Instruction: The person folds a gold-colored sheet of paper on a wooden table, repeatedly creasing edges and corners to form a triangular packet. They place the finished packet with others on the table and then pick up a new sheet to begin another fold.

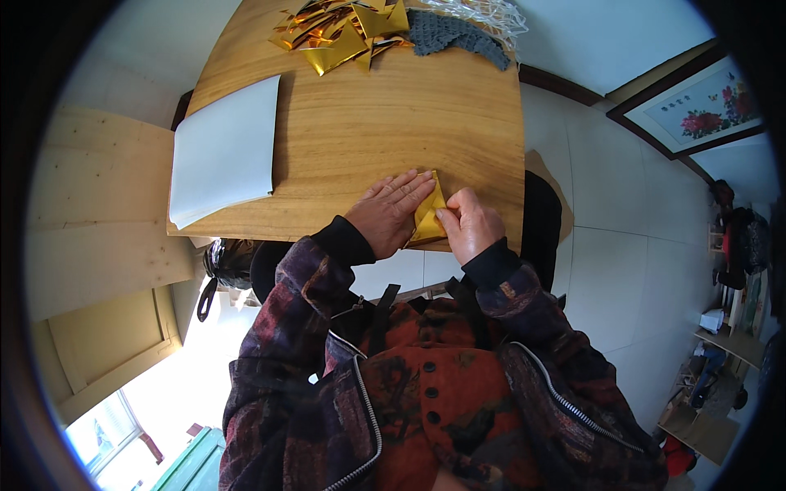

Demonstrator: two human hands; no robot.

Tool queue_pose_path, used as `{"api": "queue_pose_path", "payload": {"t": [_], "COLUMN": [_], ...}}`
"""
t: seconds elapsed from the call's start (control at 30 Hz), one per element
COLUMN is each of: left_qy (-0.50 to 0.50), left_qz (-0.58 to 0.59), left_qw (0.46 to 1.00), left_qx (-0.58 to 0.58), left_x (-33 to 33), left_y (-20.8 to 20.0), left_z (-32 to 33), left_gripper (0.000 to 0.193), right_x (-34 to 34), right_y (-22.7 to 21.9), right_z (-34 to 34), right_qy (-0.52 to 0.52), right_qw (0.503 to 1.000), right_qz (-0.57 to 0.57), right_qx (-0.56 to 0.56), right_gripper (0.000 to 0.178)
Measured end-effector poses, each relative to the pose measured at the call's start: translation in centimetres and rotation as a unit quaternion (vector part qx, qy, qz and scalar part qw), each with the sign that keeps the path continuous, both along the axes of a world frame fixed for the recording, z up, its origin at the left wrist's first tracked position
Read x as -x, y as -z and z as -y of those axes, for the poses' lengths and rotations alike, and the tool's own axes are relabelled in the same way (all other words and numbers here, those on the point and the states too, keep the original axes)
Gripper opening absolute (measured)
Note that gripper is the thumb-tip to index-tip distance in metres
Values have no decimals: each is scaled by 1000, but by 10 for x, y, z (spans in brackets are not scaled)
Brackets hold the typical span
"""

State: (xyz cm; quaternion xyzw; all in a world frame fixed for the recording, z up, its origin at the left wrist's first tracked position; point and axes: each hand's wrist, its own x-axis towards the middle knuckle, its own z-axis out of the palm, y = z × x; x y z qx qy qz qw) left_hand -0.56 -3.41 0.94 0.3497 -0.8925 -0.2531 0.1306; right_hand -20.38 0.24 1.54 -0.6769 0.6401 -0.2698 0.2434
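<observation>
A white-tiled floor spread round a wooden bench that filled the upper middle of the frame, its grain bending with the lens. At the bench's near edge, just above the person's dark patterned jacket, lay a gold foil sheet, partly folded into a pointed shape. The left hand lay flat upon it from the left — fingers stretched out and close together, pressing the foil's left side to the wood. The right hand came at it from the right, thumb and fingers pinched on the foil's right edge, the rest of the hand curled. The two hands were near each other, with only the strip of gold showing between them. At the upper left of the bench, overhanging its left edge a little, sat a stack of white paper, well apart from the hands. Along the far edge, at the top of the frame, a heap of folded gold foil pieces lay touching a grey knitted cloth, and beside that some white netting. At the upper right, a framed flower picture leaned low against the wall.
</observation>
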Motion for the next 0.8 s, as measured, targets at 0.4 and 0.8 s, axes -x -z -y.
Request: {"api": "queue_pose_path", "payload": {"t": [0.4,0.8], "left_qy": [-5,10], "left_qz": [-10,20], "left_qw": [1000,1000], "left_qx": [-11,6], "left_x": [0,0], "left_y": [4,1], "left_z": [1,1], "left_gripper": [60,55], "right_x": [-6,-7], "right_y": [-3,3], "right_z": [1,4], "right_qy": [-7,-6], "right_qw": [998,997], "right_qz": [-55,-63], "right_qx": [33,42], "right_gripper": [18,23]}}
